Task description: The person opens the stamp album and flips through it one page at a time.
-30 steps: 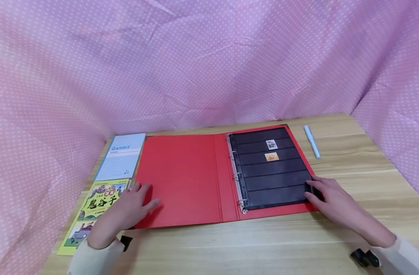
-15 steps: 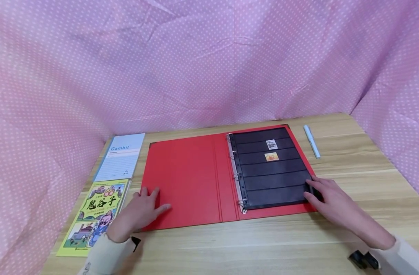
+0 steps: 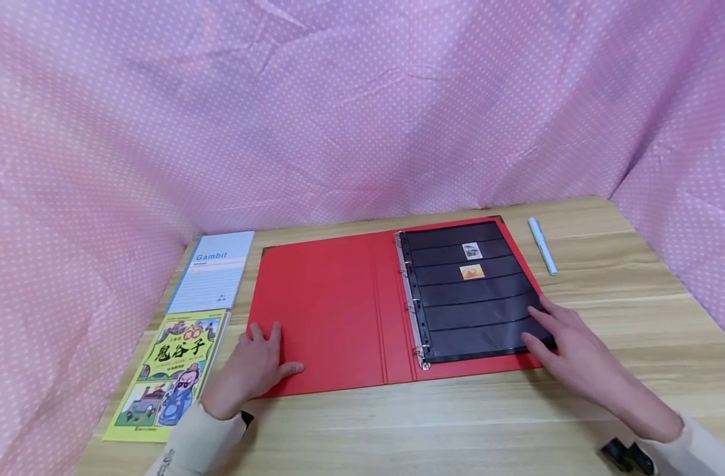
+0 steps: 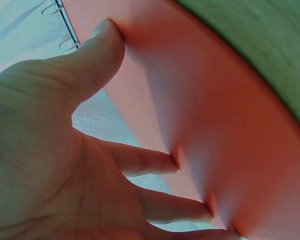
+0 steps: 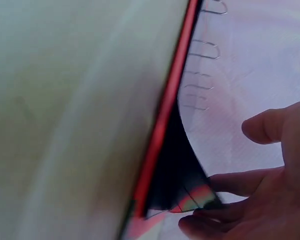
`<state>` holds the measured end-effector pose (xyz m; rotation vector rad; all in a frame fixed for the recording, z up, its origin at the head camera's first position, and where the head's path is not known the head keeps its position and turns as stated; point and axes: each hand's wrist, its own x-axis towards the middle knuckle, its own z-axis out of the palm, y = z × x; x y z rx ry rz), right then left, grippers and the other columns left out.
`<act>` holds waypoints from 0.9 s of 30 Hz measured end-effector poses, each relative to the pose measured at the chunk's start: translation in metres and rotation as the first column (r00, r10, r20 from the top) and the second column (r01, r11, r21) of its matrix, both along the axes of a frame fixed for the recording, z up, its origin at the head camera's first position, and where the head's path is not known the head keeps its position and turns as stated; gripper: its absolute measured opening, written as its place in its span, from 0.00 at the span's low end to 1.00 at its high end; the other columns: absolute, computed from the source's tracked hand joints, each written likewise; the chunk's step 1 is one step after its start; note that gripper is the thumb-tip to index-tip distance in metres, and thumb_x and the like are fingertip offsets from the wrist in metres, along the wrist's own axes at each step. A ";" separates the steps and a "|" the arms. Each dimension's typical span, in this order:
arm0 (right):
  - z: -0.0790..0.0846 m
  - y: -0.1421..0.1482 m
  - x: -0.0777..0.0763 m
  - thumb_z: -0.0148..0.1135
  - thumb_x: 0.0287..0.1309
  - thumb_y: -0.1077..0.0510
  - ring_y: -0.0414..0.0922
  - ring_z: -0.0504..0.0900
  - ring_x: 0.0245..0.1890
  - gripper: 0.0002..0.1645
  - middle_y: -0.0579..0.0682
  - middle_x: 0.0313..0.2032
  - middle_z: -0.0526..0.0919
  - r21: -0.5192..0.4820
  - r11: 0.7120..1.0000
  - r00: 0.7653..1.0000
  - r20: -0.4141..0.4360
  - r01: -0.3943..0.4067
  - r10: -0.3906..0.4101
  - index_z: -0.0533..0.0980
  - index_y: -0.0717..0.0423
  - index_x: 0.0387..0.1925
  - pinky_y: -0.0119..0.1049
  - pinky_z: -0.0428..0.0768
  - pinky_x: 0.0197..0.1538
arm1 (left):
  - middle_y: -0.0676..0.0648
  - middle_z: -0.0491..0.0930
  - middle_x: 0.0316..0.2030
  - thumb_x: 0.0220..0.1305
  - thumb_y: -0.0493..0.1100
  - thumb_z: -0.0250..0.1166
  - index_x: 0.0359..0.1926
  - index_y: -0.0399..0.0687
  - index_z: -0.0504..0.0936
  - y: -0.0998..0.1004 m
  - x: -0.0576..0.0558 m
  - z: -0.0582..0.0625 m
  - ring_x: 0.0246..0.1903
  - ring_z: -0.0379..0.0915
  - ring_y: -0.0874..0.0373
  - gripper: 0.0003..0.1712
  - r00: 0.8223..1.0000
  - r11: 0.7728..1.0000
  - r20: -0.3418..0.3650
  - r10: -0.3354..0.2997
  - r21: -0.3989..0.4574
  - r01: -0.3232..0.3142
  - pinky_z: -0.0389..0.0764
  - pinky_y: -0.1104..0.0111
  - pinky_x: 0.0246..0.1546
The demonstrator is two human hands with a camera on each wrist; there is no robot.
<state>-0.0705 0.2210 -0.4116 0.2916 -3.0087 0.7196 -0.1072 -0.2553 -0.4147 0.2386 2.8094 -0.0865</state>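
Observation:
A red ring binder point(image 3: 333, 297) lies spread on the wooden table. On its right side, a black stamp page point(image 3: 475, 314) with strip pockets hangs on metal rings point(image 3: 411, 305). One grey-and-white stamp point(image 3: 472, 250) and one orange stamp point(image 3: 472, 272) sit in upper pockets. My left hand point(image 3: 252, 367) rests on the lower left of the bare red cover, fingers spread and fingertips touching it. At the page's lower right edge is my right hand point(image 3: 577, 350). In the right wrist view its fingers point(image 5: 242, 182) touch the raised page edge point(image 5: 187, 165), while the thumb stands apart.
Left of the binder lie a pale blue notebook point(image 3: 213, 271) and, nearer me, a yellow comic-style book point(image 3: 166, 377). A light blue pen point(image 3: 543, 246) lies to the right. Pink dotted cloth point(image 3: 362, 112) hangs behind the table point(image 3: 398, 423).
My left hand has moved right, and the red cover's left edge has shifted away from the two books. The page's right edge has risen at my right hand, which has barely moved.

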 end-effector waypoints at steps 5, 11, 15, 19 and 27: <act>0.012 -0.012 0.002 0.63 0.59 0.50 0.65 0.60 0.62 0.33 0.65 0.65 0.60 -0.045 0.998 0.993 -0.112 -0.048 0.042 0.71 0.68 0.58 0.64 0.65 0.53 | 0.25 0.65 0.48 0.48 0.64 0.70 0.64 0.30 0.62 0.000 0.000 0.000 0.43 0.67 0.33 0.54 1.000 1.000 -0.013 -0.003 -0.009 0.003 0.77 0.49 0.43; 0.025 -0.024 0.006 0.66 0.56 0.51 0.59 0.57 0.66 0.34 0.55 0.69 0.57 -0.094 0.988 0.978 -0.180 -0.124 0.106 0.70 0.61 0.62 0.58 0.63 0.59 | 0.25 0.66 0.48 0.48 0.64 0.70 0.64 0.31 0.63 0.002 -0.001 0.000 0.43 0.67 0.33 0.54 0.999 1.000 -0.028 -0.016 -0.015 0.016 0.78 0.49 0.43; 0.033 -0.030 0.006 0.68 0.54 0.54 0.53 0.59 0.67 0.35 0.49 0.70 0.57 -0.109 0.978 0.954 -0.263 -0.178 0.144 0.69 0.56 0.63 0.32 0.59 0.64 | 0.26 0.67 0.46 0.47 0.64 0.70 0.64 0.31 0.63 0.002 -0.002 -0.001 0.42 0.67 0.35 0.53 1.000 1.000 -0.022 -0.018 -0.019 0.017 0.78 0.50 0.42; 0.044 -0.036 0.007 0.70 0.51 0.59 0.45 0.59 0.66 0.39 0.48 0.70 0.57 -0.131 0.959 0.925 -0.322 -0.253 0.200 0.67 0.51 0.65 0.16 0.62 0.53 | 0.27 0.67 0.45 0.47 0.64 0.71 0.64 0.32 0.64 0.001 -0.001 -0.001 0.41 0.67 0.36 0.54 1.000 1.000 -0.012 -0.012 -0.013 0.012 0.79 0.51 0.40; 0.073 -0.051 0.004 0.65 0.55 0.58 0.50 0.62 0.66 0.33 0.59 0.67 0.62 -0.242 0.867 0.822 -0.500 -0.435 0.273 0.69 0.62 0.62 0.27 0.66 0.58 | 0.28 0.66 0.44 0.46 0.64 0.71 0.64 0.32 0.63 0.000 -0.002 0.000 0.41 0.67 0.36 0.55 1.000 1.000 0.009 0.022 0.014 -0.022 0.79 0.51 0.39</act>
